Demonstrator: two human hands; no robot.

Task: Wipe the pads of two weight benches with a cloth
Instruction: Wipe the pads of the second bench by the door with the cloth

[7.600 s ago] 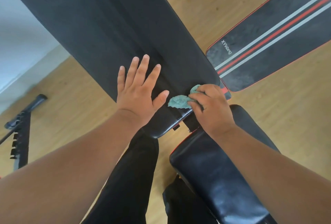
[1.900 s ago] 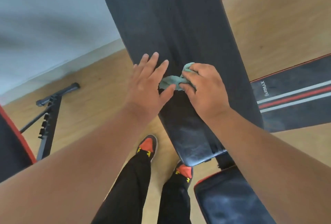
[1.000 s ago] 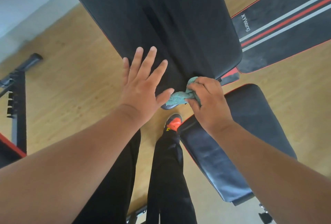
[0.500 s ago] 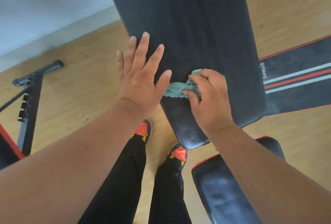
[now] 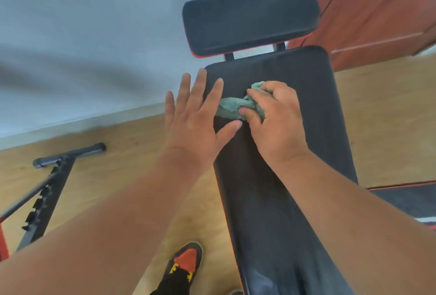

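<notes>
Looking down past our two bare forearms, we see our right hand (image 5: 273, 120) bunched around a teal cloth (image 5: 232, 107), fingers curled over it and thumb tucked under, pressing it onto the long black back pad (image 5: 306, 134) of the weight bench near the middle of the frame. The cloth sits on the upper part of that pad, toward its left edge, with a crumpled tail trailing out to the left of our knuckles. Our left hand (image 5: 198, 117) lies flat with its fingers straight and spread, holding nothing; it overlaps the pad's left edge, the forefinger and thumb lying over the pad just beside the cloth, though we cannot tell whether they touch it. Above the back pad, in the upper centre of the frame, a shorter black headrest pad (image 5: 250, 18) with a red underside stands apart from it on two dark posts. A pale wall (image 5: 82, 35) fills the upper left, and a reddish-brown door (image 5: 387, 11) the upper right. The wooden floor (image 5: 122, 165) runs beneath, carrying a dark metal frame with a notched bar (image 5: 47, 191) at the lower left. At the right edge lies a dark mat with a red border (image 5: 405, 202). One black and orange shoe (image 5: 186, 261) shows at the bottom.
</notes>
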